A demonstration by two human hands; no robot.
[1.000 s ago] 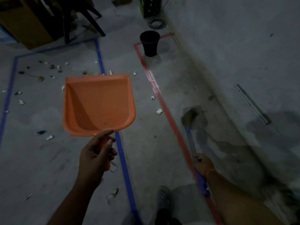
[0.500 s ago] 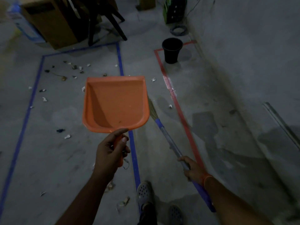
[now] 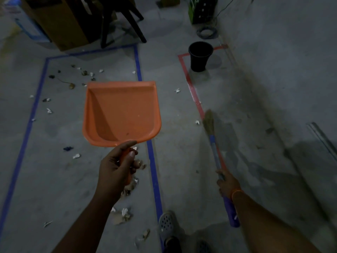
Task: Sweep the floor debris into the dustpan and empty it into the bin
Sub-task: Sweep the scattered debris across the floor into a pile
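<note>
My left hand (image 3: 116,167) grips the handle of an orange dustpan (image 3: 121,114), held level above the floor with its pan empty. My right hand (image 3: 227,183) holds a broom (image 3: 216,154) by its blue and purple handle; the straw head rests low near the red tape line. A black bin (image 3: 200,56) stands upright at the far corner of the red-taped area. Scraps of paper and leaf debris (image 3: 80,75) lie scattered inside the blue-taped rectangle, and more debris (image 3: 125,214) sits below my left hand.
A cardboard box (image 3: 58,24) and dark chair legs (image 3: 124,21) stand at the back left. A grey wall (image 3: 282,61) runs along the right. A coiled cable (image 3: 207,32) lies behind the bin. My shoe (image 3: 166,223) is on the blue tape.
The view has shifted, so the bin and debris sit further right and lower. The broom head has swung from beside the dustpan out to the right, by the red tape.
</note>
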